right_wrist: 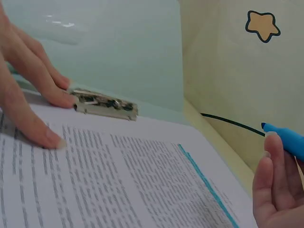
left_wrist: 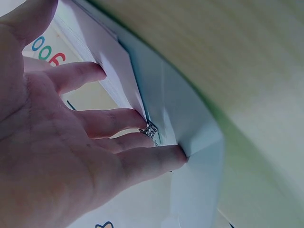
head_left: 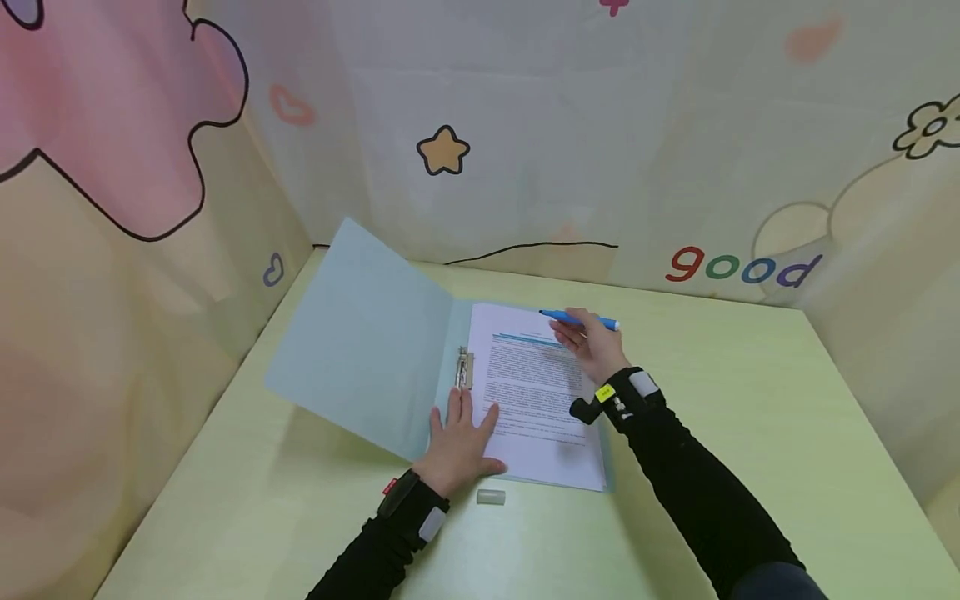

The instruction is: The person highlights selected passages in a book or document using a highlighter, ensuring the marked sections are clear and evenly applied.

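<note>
A pale blue folder point(head_left: 367, 333) lies open with its cover raised to the left. White printed sheets point(head_left: 540, 450) sit in it under a metal clip point(head_left: 469, 370); blue strokes mark lines near the top of the text. My left hand point(head_left: 457, 450) rests with spread fingers across the folder's spine and the sheets' lower left, fingertips just below the clip. In my right hand point(head_left: 596, 346) is a blue marker point(head_left: 558, 316), pinched by the fingers above the upper right of the page. Its dark tip point(right_wrist: 264, 126) is bare and points left, away from the paper.
A small grey cylindrical piece point(head_left: 491, 497) lies on the pale yellow table point(head_left: 750, 400) in front of the folder. Printed curtains point(head_left: 525, 167) close off the back and both sides. Each wrist wears a black strap point(head_left: 633, 398).
</note>
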Demonstrator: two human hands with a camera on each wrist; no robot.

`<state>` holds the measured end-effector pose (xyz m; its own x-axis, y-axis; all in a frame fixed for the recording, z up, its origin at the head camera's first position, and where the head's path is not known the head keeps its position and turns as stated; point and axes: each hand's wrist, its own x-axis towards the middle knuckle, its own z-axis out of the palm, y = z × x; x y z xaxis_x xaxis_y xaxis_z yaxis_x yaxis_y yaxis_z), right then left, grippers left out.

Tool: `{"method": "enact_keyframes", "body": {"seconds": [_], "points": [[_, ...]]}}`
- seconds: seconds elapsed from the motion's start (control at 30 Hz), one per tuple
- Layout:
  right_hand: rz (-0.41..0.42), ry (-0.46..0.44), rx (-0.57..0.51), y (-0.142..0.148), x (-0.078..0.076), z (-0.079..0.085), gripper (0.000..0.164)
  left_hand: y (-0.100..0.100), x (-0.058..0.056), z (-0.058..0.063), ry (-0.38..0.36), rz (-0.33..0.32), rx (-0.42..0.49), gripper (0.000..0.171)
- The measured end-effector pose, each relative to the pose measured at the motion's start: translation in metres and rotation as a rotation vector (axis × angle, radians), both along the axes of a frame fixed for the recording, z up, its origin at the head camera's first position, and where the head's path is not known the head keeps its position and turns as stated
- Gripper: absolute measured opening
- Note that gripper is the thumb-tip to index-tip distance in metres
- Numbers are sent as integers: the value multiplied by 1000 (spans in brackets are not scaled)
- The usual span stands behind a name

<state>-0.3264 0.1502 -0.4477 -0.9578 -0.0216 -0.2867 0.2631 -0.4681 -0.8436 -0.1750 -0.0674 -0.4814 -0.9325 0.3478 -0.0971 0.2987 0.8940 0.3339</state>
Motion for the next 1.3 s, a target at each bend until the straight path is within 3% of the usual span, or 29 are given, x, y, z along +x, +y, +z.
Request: {"method": "enact_keyframes", "body": {"seconds": [0.1,0.2,0.4,0.63,1.3], "points": [[51,-56,-33,-22,-2,-6,25,-1,-1,1,-8,5,-9,82],[78,-60,16,-39,-4,-19,29,0,-1,2,-6,9,-19,82],[86,59,285,-53,-6,-41,18,0,-1,2,8,15,-43,83],[98,145,544,-55,-4,-42,20,0,-2,0,9,22,-51,83],[122,157,621,-54,-6,-40,19,0,-1,1,-5,25,-43,82]]}}
